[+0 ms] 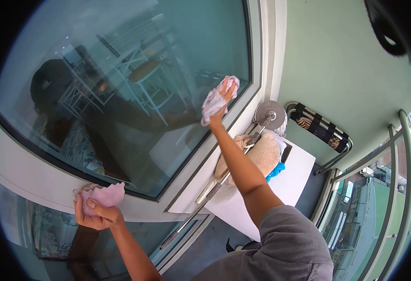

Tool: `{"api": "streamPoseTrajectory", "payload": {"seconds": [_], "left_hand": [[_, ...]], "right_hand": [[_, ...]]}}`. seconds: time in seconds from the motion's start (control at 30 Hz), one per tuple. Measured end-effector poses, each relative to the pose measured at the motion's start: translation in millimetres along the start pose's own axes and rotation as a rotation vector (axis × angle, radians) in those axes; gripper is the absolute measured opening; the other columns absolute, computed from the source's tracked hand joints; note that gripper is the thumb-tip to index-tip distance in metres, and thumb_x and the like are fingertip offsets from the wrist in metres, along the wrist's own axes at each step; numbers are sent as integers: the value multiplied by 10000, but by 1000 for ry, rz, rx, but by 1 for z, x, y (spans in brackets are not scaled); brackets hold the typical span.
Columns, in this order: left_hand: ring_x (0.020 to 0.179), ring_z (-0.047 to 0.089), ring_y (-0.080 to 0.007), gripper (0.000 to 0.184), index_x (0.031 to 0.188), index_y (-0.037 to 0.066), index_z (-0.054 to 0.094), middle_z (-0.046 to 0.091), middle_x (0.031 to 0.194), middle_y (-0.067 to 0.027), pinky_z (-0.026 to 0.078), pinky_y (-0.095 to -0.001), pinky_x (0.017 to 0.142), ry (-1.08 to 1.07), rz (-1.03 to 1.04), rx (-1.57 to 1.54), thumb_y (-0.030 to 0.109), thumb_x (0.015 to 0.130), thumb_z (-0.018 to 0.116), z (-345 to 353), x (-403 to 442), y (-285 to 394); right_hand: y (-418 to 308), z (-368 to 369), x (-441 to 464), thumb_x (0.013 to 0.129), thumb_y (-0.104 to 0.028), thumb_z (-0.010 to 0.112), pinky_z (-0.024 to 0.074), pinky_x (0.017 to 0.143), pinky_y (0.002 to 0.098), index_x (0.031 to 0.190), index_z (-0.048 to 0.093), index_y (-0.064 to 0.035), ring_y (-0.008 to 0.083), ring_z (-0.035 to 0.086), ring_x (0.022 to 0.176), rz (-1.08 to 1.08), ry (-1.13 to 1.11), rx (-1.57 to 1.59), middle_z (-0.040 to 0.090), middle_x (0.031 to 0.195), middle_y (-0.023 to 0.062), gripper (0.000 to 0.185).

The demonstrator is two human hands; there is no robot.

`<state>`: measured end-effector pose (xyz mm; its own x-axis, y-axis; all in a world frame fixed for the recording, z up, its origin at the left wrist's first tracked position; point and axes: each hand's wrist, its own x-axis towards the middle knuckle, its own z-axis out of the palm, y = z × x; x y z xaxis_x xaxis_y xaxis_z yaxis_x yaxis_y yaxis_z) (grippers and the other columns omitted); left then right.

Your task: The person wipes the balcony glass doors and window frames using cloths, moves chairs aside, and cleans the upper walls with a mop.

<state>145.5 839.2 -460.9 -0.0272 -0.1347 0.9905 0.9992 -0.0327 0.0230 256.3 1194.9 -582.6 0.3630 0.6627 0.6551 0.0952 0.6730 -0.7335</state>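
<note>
A pale pink cloth [213, 103] lies bunched under my right hand [224, 98], which presses it against the window glass [205, 42] near the right edge of the pane. My left hand [95, 213] is closed around another pink cloth [109, 194], in front of the white window frame [142, 206] at the lower left. Reflections of my body and of a stool show in the glass.
A mop [224, 177] with a round grey head leans across a white table [299, 168] holding a beige towel [257, 159] and a blue cloth [276, 171]. Behind are a folded chair [318, 126] and a green wall; a metal railing [392, 187] runs along the right.
</note>
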Motion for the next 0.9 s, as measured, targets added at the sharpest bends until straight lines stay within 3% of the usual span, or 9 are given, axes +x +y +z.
{"api": "streamPoseTrajectory", "payload": {"seconds": [0.17, 0.23, 0.27, 0.37, 0.47, 0.6, 0.67, 0.87, 0.9], "left_hand": [[805, 596, -302, 273, 1095, -104, 446, 514, 1054, -237, 540, -379, 717, 78, -60, -8, 48, 873, 498, 5, -1, 4], [1000, 577, -295, 289, 1099, -105, 502, 549, 1131, -217, 472, -362, 909, 101, -29, 82, 84, 882, 524, 3, -4, 1], [1008, 572, -288, 289, 1099, -102, 503, 547, 1126, -213, 466, -358, 909, 94, -12, 82, 85, 881, 526, 4, -2, 4], [1016, 567, -274, 283, 1089, -109, 503, 538, 1115, -205, 435, -351, 940, 80, -12, 125, 79, 878, 519, 5, -3, 4], [810, 623, -263, 272, 1103, -103, 444, 550, 1055, -239, 557, -329, 738, 23, -1, -80, 30, 872, 497, 11, 1, 1], [881, 602, -232, 262, 1114, -88, 466, 544, 1085, -196, 538, -320, 766, -61, -2, 34, 15, 874, 476, -2, 7, 13], [971, 574, -210, 271, 1111, -82, 530, 544, 1109, -153, 467, -296, 871, -46, -266, -37, -11, 858, 463, -9, 16, 32], [912, 579, -196, 268, 1134, -54, 500, 536, 1142, -159, 484, -299, 821, 97, -345, -95, 19, 880, 453, -101, 17, 73], [873, 583, -195, 269, 1140, -46, 491, 538, 1152, -159, 499, -308, 799, 94, -377, -106, 35, 887, 452, -114, 15, 78]], "right_hand": [[114, 5, 109, 984, -278, 349, 219, 1097, 464, 1374, 391, 25, 438, 274, 1320, 78, 120, 14, 251, 1444, 262, 496], [122, 6, 112, 984, -288, 342, 257, 1074, 477, 1367, 392, 25, 437, 324, 1279, 85, 160, -39, 295, 1404, 265, 497], [119, 1, 112, 985, -284, 337, 257, 1073, 483, 1372, 382, 22, 436, 329, 1274, 323, 78, -50, 297, 1403, 264, 496], [91, -4, 61, 991, -261, 317, 242, 1082, 501, 1389, 349, 11, 430, 297, 1306, 579, 56, 80, 274, 1427, 266, 483], [43, -4, -19, 1000, -248, 312, 175, 1112, 502, 1422, 305, -4, 427, 188, 1373, 242, 28, -66, 212, 1473, 272, 488], [-106, -34, -166, 987, -152, 332, 95, 1128, 494, 1463, 209, 3, 437, 87, 1403, 62, -200, -76, 122, 1511, 276, 516], [-158, -36, -220, 954, -137, 389, 41, 1105, 550, 1458, 190, 45, 497, 49, 1385, 145, -349, 220, 45, 1498, 328, 571], [-260, 7, -104, 957, -213, 401, 101, 1078, 602, 1431, 319, -1, 491, 226, 1332, -463, -231, 257, 206, 1458, 333, 526], [-289, 23, -64, 939, -230, 446, 168, 1071, 588, 1382, 440, -76, 474, 272, 1312, -577, -125, 283, 303, 1446, 245, 470]]}}
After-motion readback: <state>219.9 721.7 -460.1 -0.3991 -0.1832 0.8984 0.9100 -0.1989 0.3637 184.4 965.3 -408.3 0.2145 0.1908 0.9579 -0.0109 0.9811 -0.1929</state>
